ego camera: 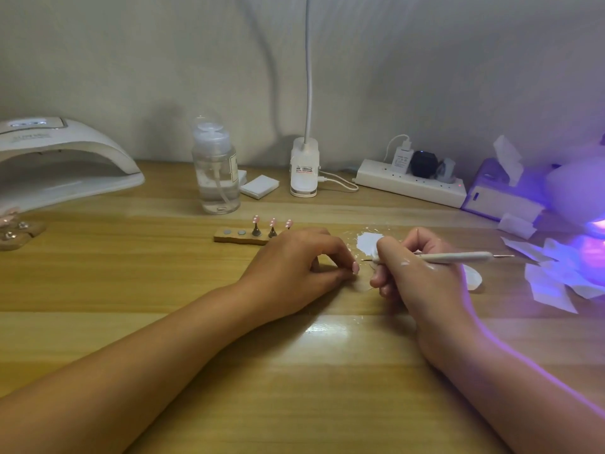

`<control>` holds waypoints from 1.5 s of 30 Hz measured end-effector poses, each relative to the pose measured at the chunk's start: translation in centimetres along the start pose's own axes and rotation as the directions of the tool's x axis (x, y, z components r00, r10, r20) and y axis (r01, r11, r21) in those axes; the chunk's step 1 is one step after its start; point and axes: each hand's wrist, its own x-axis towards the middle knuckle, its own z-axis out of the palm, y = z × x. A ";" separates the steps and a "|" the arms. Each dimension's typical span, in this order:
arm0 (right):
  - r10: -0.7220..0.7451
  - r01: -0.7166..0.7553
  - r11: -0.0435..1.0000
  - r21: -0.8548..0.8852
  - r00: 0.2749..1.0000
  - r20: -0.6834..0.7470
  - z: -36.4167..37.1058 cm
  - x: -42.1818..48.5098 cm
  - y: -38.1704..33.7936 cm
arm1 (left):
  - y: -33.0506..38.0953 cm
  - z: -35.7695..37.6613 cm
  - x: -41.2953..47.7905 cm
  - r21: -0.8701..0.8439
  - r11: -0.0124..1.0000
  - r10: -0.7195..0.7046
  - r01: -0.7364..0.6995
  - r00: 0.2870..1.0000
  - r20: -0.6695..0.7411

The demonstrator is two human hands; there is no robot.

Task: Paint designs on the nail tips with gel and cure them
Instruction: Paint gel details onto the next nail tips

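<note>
My left hand (296,267) rests on the wooden table and pinches a small pink nail tip (355,267) between thumb and fingers. Just to its right, my right hand (415,276) grips a thin white dotting pen (458,256); the pen's fine tip points left toward the nail tip. White gel is smeared on my right hand, and a white gel patch (368,240) lies on the table behind it. A wooden holder (239,237) behind my left hand carries three pink dotted nail tips (272,222) on small stands.
A white curing lamp (62,158) stands at the far left. A clear pump bottle (216,172), white pads (259,186), a clip lamp base (304,168) and a power strip (409,185) line the back. Tissues (553,276) and a purple glowing light (592,244) lie at right.
</note>
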 end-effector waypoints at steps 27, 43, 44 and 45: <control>-0.090 0.094 0.993 -0.071 0.995 0.052 0.1 0.0 0.7 | 0.4 -0.1 0.1 -0.032 0.999 -0.036 0.036 0.999 -0.006; -0.039 0.043 0.996 -0.076 0.998 0.055 0.3 -0.1 0.5 | 0.8 -0.4 0.0 -0.018 0.999 -0.040 0.040 0.999 0.009; -0.041 0.045 0.996 -0.076 0.998 0.053 0.3 -0.1 0.5 | 0.8 -0.4 0.0 -0.013 0.999 -0.040 0.040 0.999 0.007; -0.044 0.048 0.996 -0.073 0.998 0.052 0.3 -0.1 0.5 | 0.9 -0.4 0.0 -0.003 0.999 -0.040 0.040 0.999 0.000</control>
